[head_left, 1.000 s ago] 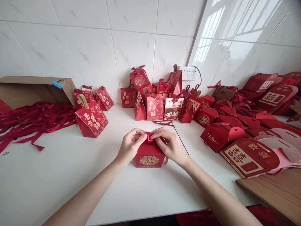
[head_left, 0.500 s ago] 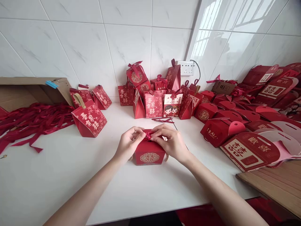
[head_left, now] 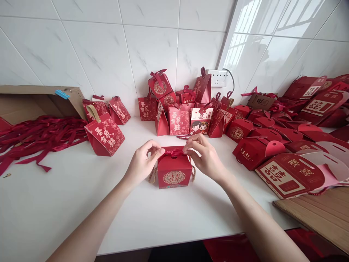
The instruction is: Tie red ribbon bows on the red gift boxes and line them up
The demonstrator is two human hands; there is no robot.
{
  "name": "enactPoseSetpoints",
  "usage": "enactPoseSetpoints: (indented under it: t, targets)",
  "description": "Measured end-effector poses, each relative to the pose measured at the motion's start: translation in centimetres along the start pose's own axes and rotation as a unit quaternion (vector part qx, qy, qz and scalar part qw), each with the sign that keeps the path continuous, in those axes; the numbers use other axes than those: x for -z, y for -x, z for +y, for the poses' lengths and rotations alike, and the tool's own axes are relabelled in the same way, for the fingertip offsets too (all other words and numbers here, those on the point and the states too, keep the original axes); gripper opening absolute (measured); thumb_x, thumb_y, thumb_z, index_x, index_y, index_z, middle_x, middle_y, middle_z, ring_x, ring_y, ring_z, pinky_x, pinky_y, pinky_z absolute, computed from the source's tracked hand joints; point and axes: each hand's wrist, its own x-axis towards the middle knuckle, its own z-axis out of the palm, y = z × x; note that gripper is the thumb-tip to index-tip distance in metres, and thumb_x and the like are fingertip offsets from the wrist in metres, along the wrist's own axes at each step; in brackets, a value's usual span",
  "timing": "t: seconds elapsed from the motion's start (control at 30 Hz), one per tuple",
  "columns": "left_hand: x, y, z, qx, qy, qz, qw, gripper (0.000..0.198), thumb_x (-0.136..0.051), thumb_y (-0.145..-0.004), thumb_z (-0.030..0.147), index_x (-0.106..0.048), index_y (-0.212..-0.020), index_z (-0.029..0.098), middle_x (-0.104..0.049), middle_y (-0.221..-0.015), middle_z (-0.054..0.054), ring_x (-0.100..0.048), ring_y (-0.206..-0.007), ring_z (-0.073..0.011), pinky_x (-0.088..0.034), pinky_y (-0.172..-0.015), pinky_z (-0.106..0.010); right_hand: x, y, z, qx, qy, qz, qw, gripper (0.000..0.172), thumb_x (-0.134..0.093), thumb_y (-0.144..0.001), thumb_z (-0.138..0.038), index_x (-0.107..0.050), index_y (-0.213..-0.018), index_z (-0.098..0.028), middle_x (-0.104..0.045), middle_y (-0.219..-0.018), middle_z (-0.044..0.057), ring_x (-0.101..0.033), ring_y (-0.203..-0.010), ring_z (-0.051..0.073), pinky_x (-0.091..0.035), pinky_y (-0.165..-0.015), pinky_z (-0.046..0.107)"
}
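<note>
A red gift box (head_left: 174, 170) with a round gold emblem stands upright on the white table (head_left: 131, 222), right in front of me. Twisted rope handles (head_left: 193, 174) hang at its two sides. Across its top runs a dark red ribbon (head_left: 174, 153), crossed or knotted at the middle. My left hand (head_left: 143, 160) pinches the ribbon's left part between thumb and fingers, at the box's top left edge. At the top right, my right hand (head_left: 203, 155) pinches the other part. Both hands are closed, and the ribbon is stretched between them.
Several finished-looking red boxes (head_left: 178, 120) stand against the tiled wall. One box (head_left: 105, 136) sits to the left, near a heap of loose ribbons (head_left: 46, 136) and an open carton (head_left: 40, 100). Many red boxes (head_left: 291, 174) are piled on the right. A power strip (head_left: 218, 77) is behind.
My hands have moved apart, left and right, drawing the ribbon out sideways along the box's top. The box stays in place.
</note>
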Motion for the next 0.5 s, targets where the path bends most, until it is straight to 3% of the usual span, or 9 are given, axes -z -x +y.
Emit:
enactPoseSetpoints:
  t: [0.2,0.5]
  targets:
    - [0.1,0.4,0.7,0.003,-0.004,-0.009,1.000,0.026,-0.052,-0.085,0.044,-0.052,-0.074,0.020,-0.057,-0.067,0.003,-0.055,-0.060,-0.0121,-0.041,-0.056,-0.022,0.8,-0.1,-0.1,0.042,0.003,-0.030,0.999,0.020,-0.045,-0.088,-0.005,-0.057,-0.083,-0.020,-0.052,-0.086,0.004,-0.055,-0.079,0.015,-0.047,-0.068,0.028]
    - [-0.2,1.4,0.8,-0.098,-0.133,0.059,0.984,0.017,-0.051,-0.087,0.032,-0.050,-0.074,0.022,-0.057,-0.056,0.005,-0.055,-0.057,-0.0123,-0.043,-0.057,-0.022,0.9,0.2,-0.4,0.017,-0.037,-0.074,0.996,0.017,-0.046,-0.086,-0.007,-0.058,-0.083,-0.019,-0.059,-0.083,0.004,-0.056,-0.072,0.014,-0.047,-0.063,0.025]
